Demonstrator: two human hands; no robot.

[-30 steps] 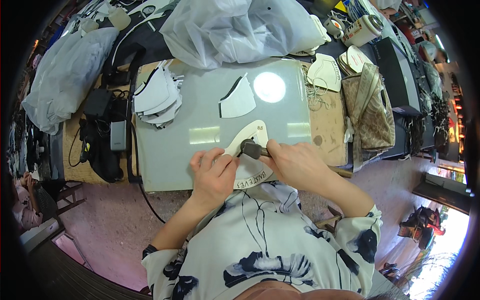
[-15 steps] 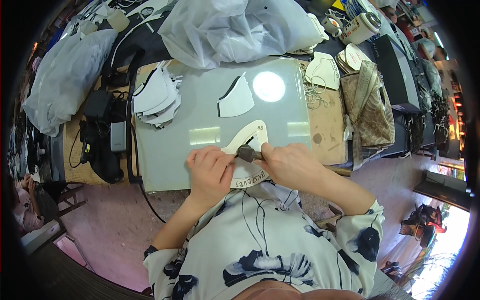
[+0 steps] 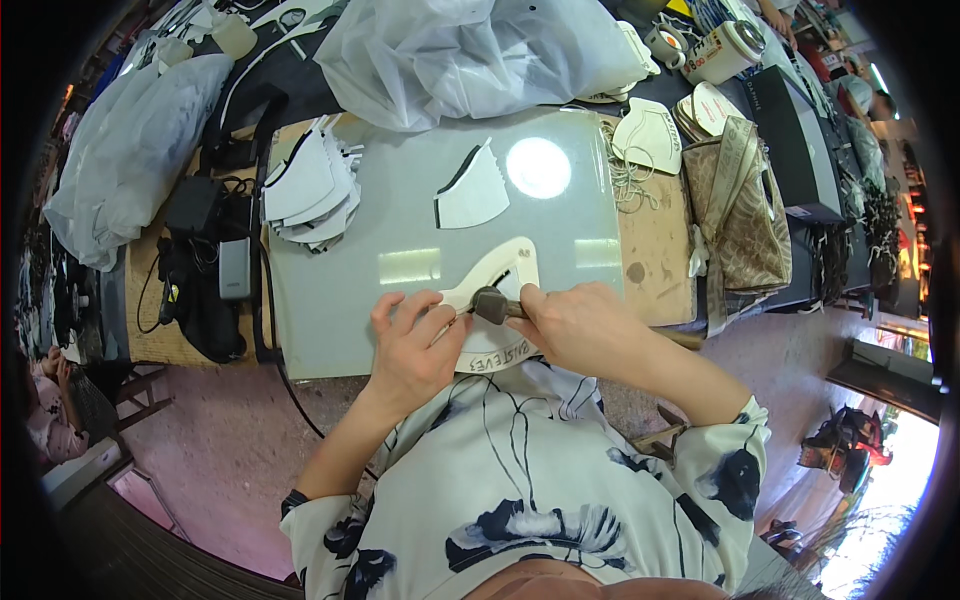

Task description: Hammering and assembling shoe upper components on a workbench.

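My right hand (image 3: 575,325) is closed round the handle of a hammer (image 3: 489,304). Its dark head rests low over a cream card template (image 3: 520,258) with a curved cut-out and marker lettering. My left hand (image 3: 418,340) has its fingers bent against the template's left side, thumb and forefinger close beside the hammer head. Part of a white piece with a dark edge shows in the cut-out; the rest of it is hidden. Farther off lies a separate white cut piece (image 3: 475,190) with a dark edge and a notched side.
Under the work is a grey glossy board (image 3: 400,215). A stack of white pieces (image 3: 312,190) lies at left. Behind is a large plastic bag (image 3: 470,60). At right are more templates (image 3: 648,137), string and a tan bag (image 3: 740,215). Cables and a grey box-like device (image 3: 235,270) sit left.
The fingers of my left hand have spread slightly apart at the template. The hammer head has stayed almost in place, and the view has shifted slightly.
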